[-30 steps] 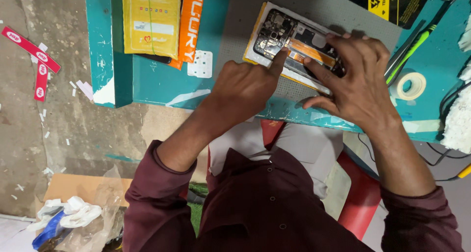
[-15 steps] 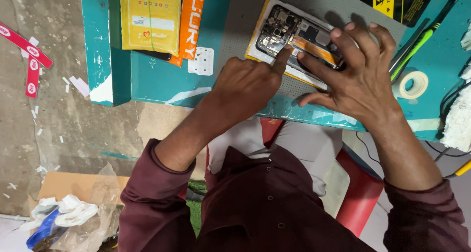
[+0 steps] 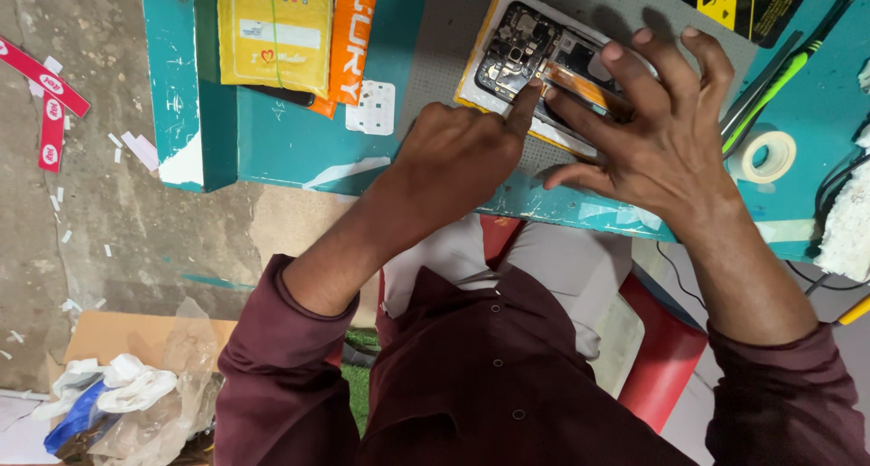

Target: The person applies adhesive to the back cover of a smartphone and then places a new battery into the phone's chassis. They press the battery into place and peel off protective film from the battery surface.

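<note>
An opened phone [image 3: 521,40] with its back cover off lies on a white and yellow sheet on the grey mat [image 3: 449,31] of a teal table [image 3: 281,149]. Its circuit board and an orange strip show. My left hand [image 3: 458,158] is curled, with only the index finger stretched out and its tip pressing on the middle of the phone. My right hand [image 3: 666,131] lies over the right part of the phone, fingers spread and pressing it down. That hand hides the right end of the phone.
A yellow packet [image 3: 272,31] and an orange packet [image 3: 353,31] lie on the table's left. A tape roll [image 3: 761,156], a green-handled tool [image 3: 770,94] and a black box [image 3: 743,4] sit at the right. A red stool [image 3: 666,357] is under me, and a plastic bag of scraps [image 3: 127,393] is on the floor.
My right hand's fingers have slid a little further over the phone and spread wider. My left index finger stays on the phone's middle. The view has shifted slightly.
</note>
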